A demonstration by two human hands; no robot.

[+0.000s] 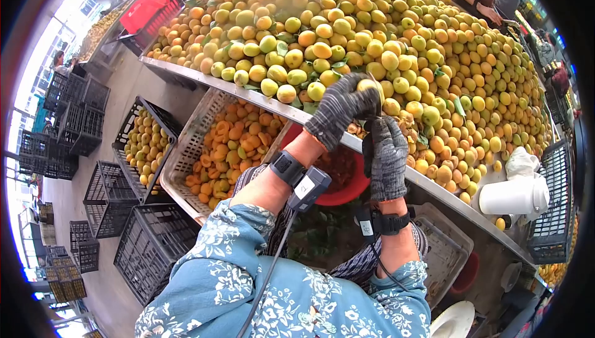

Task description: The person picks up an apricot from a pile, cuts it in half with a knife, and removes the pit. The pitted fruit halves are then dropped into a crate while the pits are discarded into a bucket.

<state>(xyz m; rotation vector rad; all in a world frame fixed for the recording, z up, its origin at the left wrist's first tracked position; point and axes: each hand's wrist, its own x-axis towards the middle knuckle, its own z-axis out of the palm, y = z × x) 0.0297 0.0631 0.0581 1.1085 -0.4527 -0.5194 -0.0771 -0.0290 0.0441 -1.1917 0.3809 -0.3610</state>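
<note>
**Gloved left hand grips one fruit at the edge of the heap**

The left hand's fingers [359,99], in a dark knit glove, are clenched round a single yellow fruit [372,84]. It is held up just above the near rim of the surface [186,74], and only its top shows past the glove. The left hand [338,112] arches over it from the near side. Just below, the right hand [387,158] turns the back of its glove to the camera with its fingers curled under. A dark strip shows along its inner edge, but I cannot tell whether it grasps anything. Both wrists carry black bands with cables.

The fruit looks small and light, with smooth, thin skin and soft flesh, so it probably bruises under a hard squeeze. The knit glove should keep it from slipping. The safest hold is likely across its broad cheeks with several fingers spread, not a pinch at one spot.

Directly under the hands, a red bowl [356,189] sits below the rim, holding something dark. The heap [347,22] of yellow and orange fruit, with stray leaves, covers the surface behind. A pale crate [186,146] of orange fruit sits to the left, and beside it a black crate [124,128] of yellow fruit. A white jug [514,197] stands at the right end. Another person's hand [493,14] reaches in at the far side.
</note>
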